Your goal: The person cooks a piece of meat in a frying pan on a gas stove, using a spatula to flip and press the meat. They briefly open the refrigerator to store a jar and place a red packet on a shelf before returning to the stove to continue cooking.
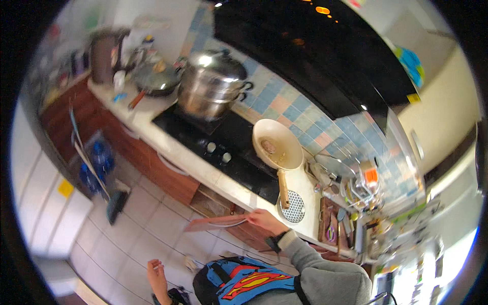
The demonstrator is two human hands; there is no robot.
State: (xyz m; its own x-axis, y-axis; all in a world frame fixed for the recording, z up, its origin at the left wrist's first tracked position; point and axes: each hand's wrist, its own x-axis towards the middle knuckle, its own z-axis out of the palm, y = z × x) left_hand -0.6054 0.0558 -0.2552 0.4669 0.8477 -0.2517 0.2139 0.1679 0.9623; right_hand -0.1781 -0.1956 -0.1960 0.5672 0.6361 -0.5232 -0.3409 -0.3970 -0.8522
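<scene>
My right hand [263,220] grips the handle end of a reddish-brown cabinet door [202,224] below the counter's front edge. That door stands swung out, and part of the cabinet interior [213,202] shows behind it. My left hand [156,272] is low over the tiled floor, fingers loosely bent, with nothing clearly held. On the counter near my right hand, a cream frying pan [291,148] holds some oil and a small piece of food. Its wooden handle [283,188] reaches over a round patterned trivet or plate [292,207].
A steel steamer pot [209,89] stands on the black cooktop [236,141]. Beside it is a lidded wok [156,78]. A tray of utensils [335,227] lies at the right. A broom [116,204] and blue bottles [97,162] are on the floor side. The dark range hood [305,53] overhangs the counter.
</scene>
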